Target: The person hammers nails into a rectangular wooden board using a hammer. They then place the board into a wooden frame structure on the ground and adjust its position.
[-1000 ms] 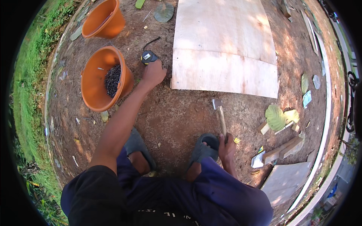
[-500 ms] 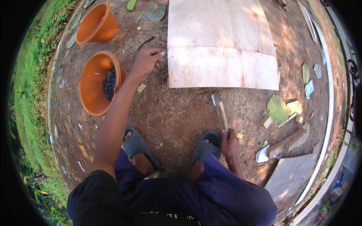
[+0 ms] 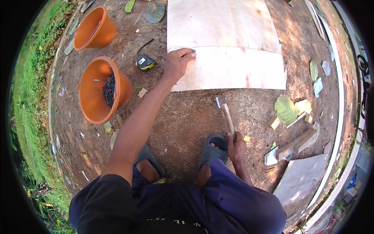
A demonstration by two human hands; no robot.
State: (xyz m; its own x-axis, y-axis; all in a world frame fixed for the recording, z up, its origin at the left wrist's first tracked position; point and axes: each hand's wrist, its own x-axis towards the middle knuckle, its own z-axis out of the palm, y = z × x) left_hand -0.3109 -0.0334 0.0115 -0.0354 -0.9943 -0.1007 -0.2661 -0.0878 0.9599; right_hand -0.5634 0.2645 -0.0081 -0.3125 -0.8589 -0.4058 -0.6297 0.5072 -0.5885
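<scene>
My left hand point(image 3: 176, 65) is closed in a pinch over the left edge of a pale plywood sheet point(image 3: 233, 68); a small dark tip shows at the fingers, too small to name. In my right hand point(image 3: 236, 149) is a small hatchet point(image 3: 228, 119), gripped near the end of its wooden handle, its metal head pointing away from me just short of the sheet's near edge. Left of my left arm stands an orange bucket point(image 3: 86, 93), tilted in view, with a heap of dark nails point(image 3: 109, 90) inside. Between bucket and sheet lies a tape measure point(image 3: 145, 62), black and yellow.
A second orange bucket point(image 3: 102, 33) stands farther off at the left. To the right are wood offcuts point(image 3: 297, 144), big leaves point(image 3: 286, 110) and a grey board point(image 3: 302, 179). My sandalled feet point(image 3: 213, 152) are on the bare soil. Grass point(image 3: 33, 113) borders the left side.
My left hand has moved right, from beside the sheet to over its left edge. The tape measure's body now shows beside it. My right hand with the hatchet has barely moved.
</scene>
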